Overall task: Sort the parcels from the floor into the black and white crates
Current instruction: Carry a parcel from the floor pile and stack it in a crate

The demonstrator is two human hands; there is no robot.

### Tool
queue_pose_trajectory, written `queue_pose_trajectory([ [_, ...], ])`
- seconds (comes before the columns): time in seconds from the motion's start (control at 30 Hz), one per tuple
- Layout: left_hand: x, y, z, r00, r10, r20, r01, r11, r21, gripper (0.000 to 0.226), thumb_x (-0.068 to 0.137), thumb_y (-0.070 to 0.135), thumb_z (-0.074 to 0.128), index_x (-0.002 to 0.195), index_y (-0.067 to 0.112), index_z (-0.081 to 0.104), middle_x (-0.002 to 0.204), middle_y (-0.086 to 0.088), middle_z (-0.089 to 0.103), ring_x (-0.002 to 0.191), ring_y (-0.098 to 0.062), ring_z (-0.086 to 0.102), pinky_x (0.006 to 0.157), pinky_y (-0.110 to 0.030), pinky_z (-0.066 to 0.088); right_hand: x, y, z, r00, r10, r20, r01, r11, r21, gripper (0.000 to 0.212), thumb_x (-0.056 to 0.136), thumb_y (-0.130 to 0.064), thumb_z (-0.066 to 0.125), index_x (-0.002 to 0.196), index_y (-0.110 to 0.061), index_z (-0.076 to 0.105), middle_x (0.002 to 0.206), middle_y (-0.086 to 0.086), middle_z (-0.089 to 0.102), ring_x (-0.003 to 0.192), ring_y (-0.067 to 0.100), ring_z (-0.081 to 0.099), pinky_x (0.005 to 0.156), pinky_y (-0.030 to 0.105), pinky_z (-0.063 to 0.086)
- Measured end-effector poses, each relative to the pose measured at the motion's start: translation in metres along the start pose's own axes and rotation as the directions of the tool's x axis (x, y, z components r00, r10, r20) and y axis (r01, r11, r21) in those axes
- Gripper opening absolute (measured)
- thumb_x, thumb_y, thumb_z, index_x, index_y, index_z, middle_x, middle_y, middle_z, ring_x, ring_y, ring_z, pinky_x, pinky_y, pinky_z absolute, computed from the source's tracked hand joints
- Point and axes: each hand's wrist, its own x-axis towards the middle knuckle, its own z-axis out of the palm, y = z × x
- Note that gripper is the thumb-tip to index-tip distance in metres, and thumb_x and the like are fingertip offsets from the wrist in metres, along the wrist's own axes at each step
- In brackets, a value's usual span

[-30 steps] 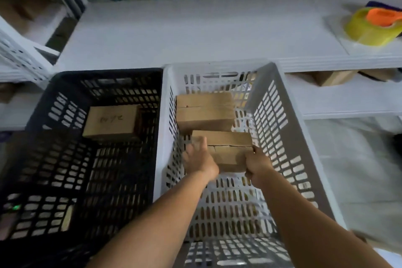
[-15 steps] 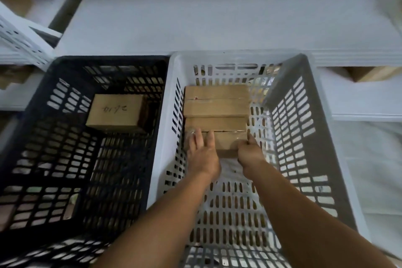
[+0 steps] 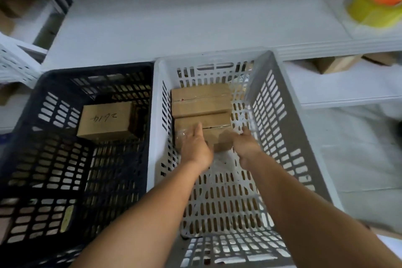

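A black crate [image 3: 43, 85] stands on the left and a white crate [image 3: 280, 102] on the right, side by side. One brown parcel with handwriting [image 3: 106, 121] lies in the black crate. Two brown parcels lie in the white crate, a far one [image 3: 201, 100] and a near one [image 3: 211, 123] touching it. My left hand [image 3: 195, 146] rests flat on the near parcel's left part with straight fingers. My right hand [image 3: 245, 141] is at that parcel's right end, fingers extended and not curled round it.
A white shelf top [image 3: 195, 22] runs behind the crates, with a yellow and orange tape roll [image 3: 374, 6] at its far right. Brown boxes [image 3: 335, 64] sit under the shelf on the right. Another white crate [image 3: 13, 63] pokes in at the left.
The near parcel went down from above the white crate onto its floor, against the far parcel. Both hands loosened from gripping its ends; the left now lies flat on it.
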Motion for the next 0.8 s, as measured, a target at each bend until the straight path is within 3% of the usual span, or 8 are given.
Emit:
queue_pose_trajectory([
  [0.1, -0.025, 0.018, -0.010, 0.998, 0.051, -0.021, -0.052, 0.996, -0.066, 0.065, 0.098, 0.030, 0.047, 0.153, 0.022, 0.011, 0.158, -0.004, 0.020, 0.132, -0.025, 0.042, 0.111, -0.037, 0.036, -0.034, 0.001, -0.013, 0.992, -0.093, -0.089, 0.094, 0.996, -0.003, 0.058, 0.102, -0.025, 0.040, 0.155, -0.030, 0.017, 0.156, 0.007, 0.031, 0.140, 0.031, 0.034, 0.115, 0.046, 0.028],
  [0.17, -0.043, 0.027, -0.013, 0.997, 0.076, -0.031, -0.080, 0.988, -0.130, 0.064, 0.098, 0.034, 0.045, 0.152, 0.026, 0.013, 0.157, -0.003, 0.024, 0.124, -0.024, 0.052, 0.101, -0.035, 0.046, -0.060, 0.003, -0.021, 0.975, -0.171, -0.145, 0.173, 0.985, 0.002, 0.054, 0.103, -0.029, 0.036, 0.154, -0.029, 0.019, 0.156, 0.004, 0.032, 0.140, 0.028, 0.035, 0.112, 0.045, 0.030],
  [0.27, -0.075, 0.038, -0.016, 0.988, 0.158, -0.002, -0.152, 0.947, -0.283, 0.061, 0.098, 0.035, 0.045, 0.151, 0.028, 0.016, 0.158, 0.001, 0.022, 0.140, -0.025, 0.033, 0.112, -0.043, 0.034, -0.100, 0.011, -0.032, 0.948, -0.228, -0.220, 0.245, 0.968, 0.052, 0.052, 0.103, -0.033, 0.033, 0.153, -0.030, 0.022, 0.155, 0.002, 0.035, 0.136, 0.029, 0.040, 0.110, 0.048, 0.036],
  [0.33, -0.098, 0.044, -0.019, 0.972, 0.236, -0.003, -0.225, 0.922, -0.316, 0.056, 0.099, 0.033, 0.044, 0.150, 0.025, 0.022, 0.156, 0.003, 0.027, 0.142, -0.022, 0.030, 0.111, -0.039, 0.030, -0.129, 0.019, -0.040, 0.929, -0.255, -0.268, 0.288, 0.953, 0.093, 0.051, 0.103, -0.034, 0.033, 0.153, -0.030, 0.023, 0.153, 0.003, 0.038, 0.134, 0.029, 0.044, 0.107, 0.050, 0.040],
  [0.43, -0.132, 0.052, -0.018, 0.931, 0.365, -0.009, -0.345, 0.870, -0.352, 0.045, 0.100, 0.028, 0.043, 0.144, 0.018, 0.035, 0.147, -0.002, 0.042, 0.132, -0.021, 0.042, 0.100, -0.031, 0.036, -0.171, 0.039, -0.056, 0.888, -0.278, -0.367, 0.336, 0.936, 0.105, 0.049, 0.105, -0.030, 0.030, 0.153, -0.025, 0.024, 0.148, 0.005, 0.044, 0.123, 0.026, 0.052, 0.091, 0.027, 0.045],
  [0.5, -0.155, 0.058, -0.013, 0.908, 0.417, 0.020, -0.377, 0.839, -0.392, 0.045, 0.100, 0.027, 0.043, 0.143, 0.016, 0.036, 0.146, -0.004, 0.043, 0.131, -0.020, 0.045, 0.100, -0.030, 0.036, -0.196, 0.053, -0.066, 0.860, -0.278, -0.428, 0.374, 0.914, 0.158, 0.047, 0.105, -0.029, 0.030, 0.152, -0.024, 0.027, 0.140, 0.004, 0.049, 0.118, 0.025, 0.055, 0.081, 0.021, 0.045],
  [0.6, -0.191, 0.068, -0.001, 0.856, 0.508, 0.098, -0.416, 0.788, -0.453, 0.051, 0.100, 0.029, 0.044, 0.147, 0.014, 0.031, 0.149, -0.007, 0.040, 0.133, -0.021, 0.042, 0.109, -0.033, 0.034, -0.228, 0.080, -0.083, 0.801, -0.238, -0.550, 0.415, 0.883, 0.222, 0.048, 0.103, -0.030, 0.034, 0.151, -0.023, 0.030, 0.149, 0.002, 0.043, 0.131, 0.023, 0.046, 0.097, 0.026, 0.036],
  [0.8, -0.262, 0.084, 0.041, 0.717, 0.651, 0.250, -0.522, 0.739, -0.426, 0.051, 0.100, 0.030, 0.041, 0.146, 0.011, 0.031, 0.147, -0.007, 0.043, 0.131, -0.020, 0.045, 0.097, -0.023, 0.034, -0.290, 0.149, -0.126, 0.745, -0.060, -0.664, 0.382, 0.855, 0.351, 0.049, 0.104, -0.031, 0.030, 0.153, -0.027, 0.025, 0.156, -0.002, 0.032, 0.137, 0.023, 0.036, 0.100, 0.032, 0.034],
])
